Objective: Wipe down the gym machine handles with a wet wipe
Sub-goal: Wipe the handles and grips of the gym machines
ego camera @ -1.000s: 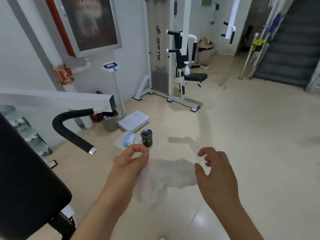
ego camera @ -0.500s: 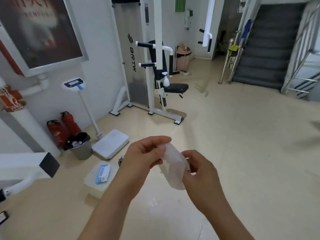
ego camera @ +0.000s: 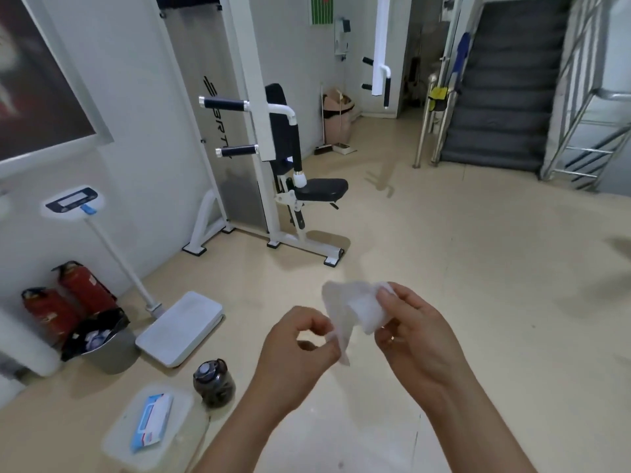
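A white wet wipe (ego camera: 358, 307) is bunched between both hands at chest height over the floor. My right hand (ego camera: 415, 331) pinches its upper part with thumb and fingers. My left hand (ego camera: 297, 349) pinches the wipe's lower corner with curled fingers. A white gym machine (ego camera: 273, 155) stands ahead against the wall, well beyond my hands. It has two black foam handles (ego camera: 225, 105) sticking out to the left and a black seat (ego camera: 321, 189). A second hanging black handle (ego camera: 386, 92) shows further back.
On the floor at left lie a wipes pack (ego camera: 152, 421) on a clear lid, a dark bottle (ego camera: 213, 382), a white scale (ego camera: 181, 327), a lined bin (ego camera: 102, 339) and two red extinguishers (ego camera: 68, 298). Grey stairs (ego camera: 502, 93) rise at back right.
The view swung right, away from the near black handle. The wipe went from spread open to bunched, and both hands drew together on it.
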Demonstrator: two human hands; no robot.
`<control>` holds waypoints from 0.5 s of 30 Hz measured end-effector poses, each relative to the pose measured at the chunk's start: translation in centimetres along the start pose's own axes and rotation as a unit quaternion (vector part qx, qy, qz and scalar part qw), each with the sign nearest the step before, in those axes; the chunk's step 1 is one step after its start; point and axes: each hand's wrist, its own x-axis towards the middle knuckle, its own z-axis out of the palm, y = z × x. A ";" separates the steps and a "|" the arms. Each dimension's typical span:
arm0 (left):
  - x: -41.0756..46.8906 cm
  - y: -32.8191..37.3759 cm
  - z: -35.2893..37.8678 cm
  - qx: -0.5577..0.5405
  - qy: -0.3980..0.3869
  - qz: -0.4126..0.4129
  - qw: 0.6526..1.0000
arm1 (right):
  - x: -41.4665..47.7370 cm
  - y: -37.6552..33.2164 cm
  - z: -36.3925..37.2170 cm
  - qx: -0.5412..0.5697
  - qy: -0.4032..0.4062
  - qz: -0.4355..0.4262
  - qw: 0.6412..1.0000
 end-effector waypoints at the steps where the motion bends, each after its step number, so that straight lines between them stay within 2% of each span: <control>1: 1.9 0.4 1.0 -0.007 0.004 0.031 0.999 | 2.3 -0.6 -0.5 -0.007 0.013 -0.008 1.000; 5: 9.4 2.3 4.6 0.009 0.039 0.106 0.994 | 11.2 -3.4 -1.5 -0.107 0.042 -0.041 0.993; 8: 14.4 2.7 6.3 0.075 0.074 0.162 0.981 | 16.5 -5.2 -1.3 -0.121 0.024 -0.052 0.991; 10: 17.3 2.5 7.1 0.116 0.080 0.173 0.975 | 19.4 -6.1 -1.0 -0.106 -0.017 -0.016 0.994; 13: 21.7 1.9 7.5 0.160 0.100 0.157 0.969 | 23.4 -7.2 -0.7 -0.095 -0.124 0.049 0.986; 15: 25.2 1.3 7.3 0.200 0.138 0.134 0.961 | 26.2 -7.7 -0.1 -0.156 -0.191 0.040 0.968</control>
